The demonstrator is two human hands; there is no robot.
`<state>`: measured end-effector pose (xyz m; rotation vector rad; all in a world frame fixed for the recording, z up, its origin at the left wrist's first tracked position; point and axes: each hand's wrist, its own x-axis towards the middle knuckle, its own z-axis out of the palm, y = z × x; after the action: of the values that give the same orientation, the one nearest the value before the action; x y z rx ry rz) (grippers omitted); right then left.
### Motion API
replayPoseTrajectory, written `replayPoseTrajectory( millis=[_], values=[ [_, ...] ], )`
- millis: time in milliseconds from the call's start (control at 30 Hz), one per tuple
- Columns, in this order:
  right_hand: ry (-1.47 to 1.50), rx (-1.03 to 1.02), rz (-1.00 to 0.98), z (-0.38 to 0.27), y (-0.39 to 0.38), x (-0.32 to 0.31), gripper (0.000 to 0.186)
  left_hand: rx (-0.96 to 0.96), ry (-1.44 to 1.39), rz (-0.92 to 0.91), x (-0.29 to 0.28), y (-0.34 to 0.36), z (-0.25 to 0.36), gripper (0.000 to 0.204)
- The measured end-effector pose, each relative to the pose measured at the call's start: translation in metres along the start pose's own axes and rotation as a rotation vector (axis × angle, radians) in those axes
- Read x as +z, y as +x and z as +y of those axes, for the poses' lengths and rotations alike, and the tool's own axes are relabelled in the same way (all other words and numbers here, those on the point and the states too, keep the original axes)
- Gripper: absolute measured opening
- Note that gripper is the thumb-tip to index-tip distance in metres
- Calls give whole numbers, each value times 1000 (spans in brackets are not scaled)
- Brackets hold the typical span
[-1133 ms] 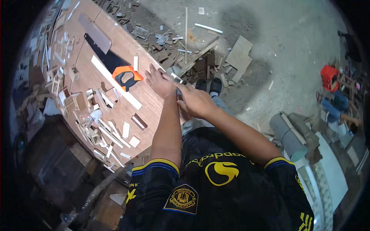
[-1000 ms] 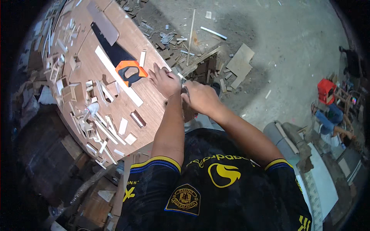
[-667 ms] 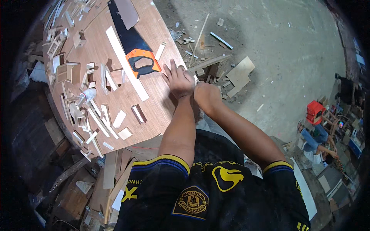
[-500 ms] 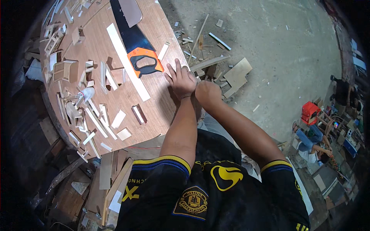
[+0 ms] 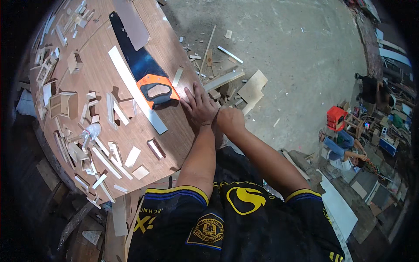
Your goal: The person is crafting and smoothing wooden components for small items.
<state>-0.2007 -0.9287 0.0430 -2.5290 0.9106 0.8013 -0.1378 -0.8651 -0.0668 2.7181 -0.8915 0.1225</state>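
Note:
My left hand (image 5: 200, 107) lies flat on the right edge of the wooden tabletop (image 5: 174, 144), its fingers spread forward. Right beside it, my right hand (image 5: 231, 120) is closed into a fist at that edge. Whatever the fist may hold is hidden beneath it. Just left of my left hand's fingertips rests a handsaw (image 5: 146, 65) with an orange and black handle, its blade pointing away from me. A short pale wood piece (image 5: 177, 77) lies by the handle. Along the saw's left side runs a long white wood strip (image 5: 135, 87).
Many small wood offcuts and box-like pieces (image 5: 63, 105) cover the table's left part. A brown flat board (image 5: 133, 24) overlaps the saw blade. Scrap wood (image 5: 253, 89) litters the concrete floor past the edge. At far right, a person (image 5: 345, 153) sits near a red crate (image 5: 336, 118).
The whole view has shifted, so table, saw and floor sit lower and further left in the picture. Both hands keep nearly the same place at the table edge.

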Motion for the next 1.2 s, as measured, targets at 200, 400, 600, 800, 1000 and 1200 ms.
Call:
replayPoseTrajectory(
  millis=[200,400,600,800,1000,1200],
  values=[
    [-95,-20,-184,-12,7,-21,22,-21,-7,-48,4,-2,1,48],
    [-1,161,-181,-14,-11,-36,22,-44,-24,-109,-6,-4,-3,38],
    [63,248,-128,-6,3,-20,28,-15,-124,-87,-5,-2,9,23],
    [62,206,-163,-5,-3,-20,26,-27,-78,-90,-6,1,8,15],
    [46,119,-271,12,11,-16,21,-29,-93,-68,-8,7,7,13],
    [50,256,-275,5,14,-3,22,-29,-201,33,-10,4,13,11]
  ],
)
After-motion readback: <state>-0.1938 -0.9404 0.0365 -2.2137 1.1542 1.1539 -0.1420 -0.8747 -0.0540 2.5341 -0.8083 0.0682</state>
